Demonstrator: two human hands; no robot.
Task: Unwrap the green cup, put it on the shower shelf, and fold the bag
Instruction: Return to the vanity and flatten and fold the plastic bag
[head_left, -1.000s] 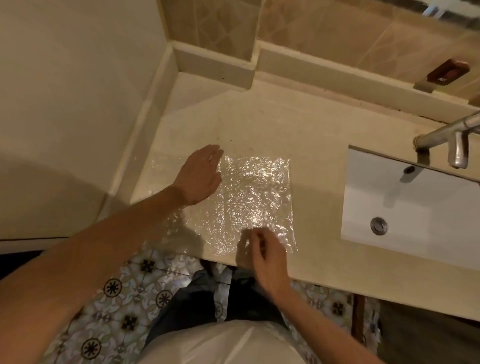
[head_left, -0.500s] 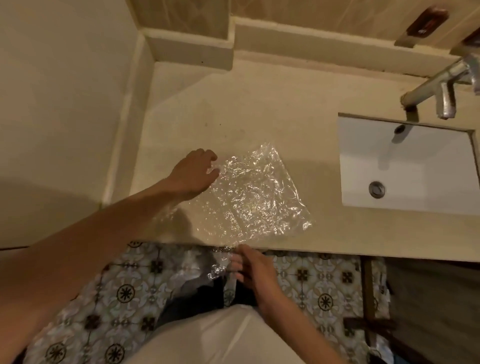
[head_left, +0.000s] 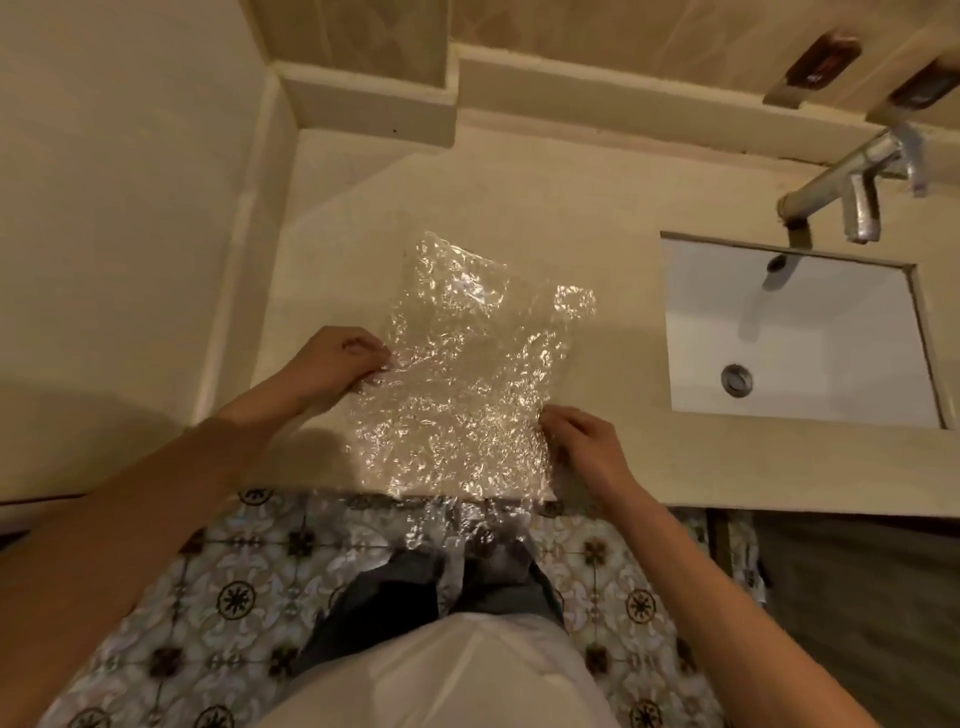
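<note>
A clear, crinkled plastic bag (head_left: 462, 384) lies spread over the beige counter (head_left: 597, 208), its near end hanging past the counter's front edge. My left hand (head_left: 332, 364) pinches the bag's left edge. On the bag's right edge, near the counter front, my right hand (head_left: 582, 441) pinches it. The green cup and the shower shelf are out of view.
A white rectangular sink (head_left: 795, 332) with a round drain is set into the counter at the right, under a metal tap (head_left: 852, 187). A wall (head_left: 119, 208) bounds the counter on the left. Patterned floor tiles (head_left: 208, 603) and my legs show below the counter edge.
The bag has turned and slid toward me, so its near end now hangs off the counter. My left hand went from flat on it to pinching its edge; my right hand rose to the right edge.
</note>
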